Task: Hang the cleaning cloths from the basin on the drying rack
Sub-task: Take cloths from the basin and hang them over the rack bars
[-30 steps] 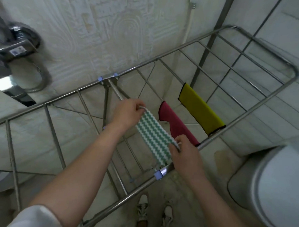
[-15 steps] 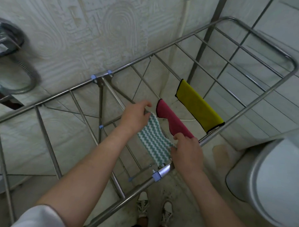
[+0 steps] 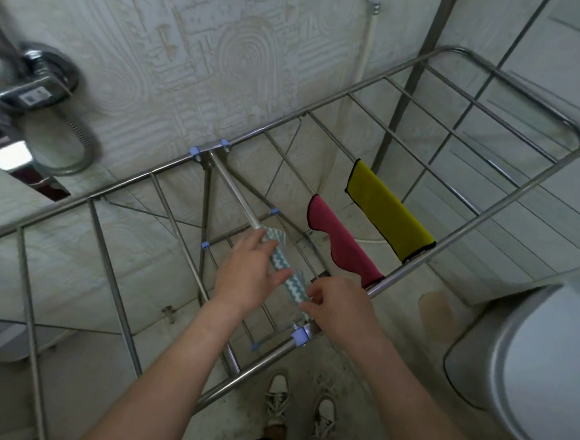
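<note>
A green-and-white zigzag cloth (image 3: pixel 294 285) lies along the middle bar of the steel drying rack (image 3: pixel 501 209). My left hand (image 3: pixel 246 277) rests on its far part, fingers over the cloth near the bar. Close to the front rail, my right hand (image 3: pixel 339 305) pinches the cloth's near end. To the right, a pink cloth (image 3: pixel 342 248) and a yellow cloth (image 3: pixel 387 212) hang over neighbouring bars. A pale round basin (image 3: pixel 473 331) shows at the lower right; its inside is not visible.
A patterned wall stands behind the rack, with a chrome shower fitting and hose (image 3: pixel 38 85) at the upper left. Tiled wall is on the right. My shoes (image 3: pixel 300 410) stand on the floor under the front rail.
The zigzag cloth went from stretched flat between my hands to narrow and draped along the bar. Both hands came lower and closer together.
</note>
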### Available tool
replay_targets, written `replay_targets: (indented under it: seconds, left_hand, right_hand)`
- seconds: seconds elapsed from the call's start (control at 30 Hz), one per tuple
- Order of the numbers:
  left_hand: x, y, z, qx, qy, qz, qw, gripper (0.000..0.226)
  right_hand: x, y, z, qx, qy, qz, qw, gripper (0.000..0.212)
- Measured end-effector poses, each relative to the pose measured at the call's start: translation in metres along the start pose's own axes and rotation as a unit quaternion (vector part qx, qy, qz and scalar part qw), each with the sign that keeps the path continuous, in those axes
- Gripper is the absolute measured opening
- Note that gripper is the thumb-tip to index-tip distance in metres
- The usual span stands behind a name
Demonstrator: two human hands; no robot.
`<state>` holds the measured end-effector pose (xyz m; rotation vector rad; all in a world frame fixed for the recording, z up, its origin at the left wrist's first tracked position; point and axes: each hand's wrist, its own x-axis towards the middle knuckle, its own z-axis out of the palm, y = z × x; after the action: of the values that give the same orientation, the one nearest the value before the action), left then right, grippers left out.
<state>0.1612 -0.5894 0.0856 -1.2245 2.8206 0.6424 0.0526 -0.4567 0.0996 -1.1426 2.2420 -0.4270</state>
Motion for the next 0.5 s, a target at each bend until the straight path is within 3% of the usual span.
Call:
replay_targets:
  seconds: [0.27,0.5]
  left_hand:
    - [-0.008,0.009,0.001,0.012,-0.046,-0.013,0.999,0.096]
    - [-0.01,0.007,0.001,0.002,-0.048,0.006,0.999,0.097]
  right_hand:
    - [-0.009,0.01,0.0,0.042,0.002,-0.015,0.999,0.022]
    - [-0.022,0.012,0.004,0.089,0.044,-0.033,0.994,0.026]
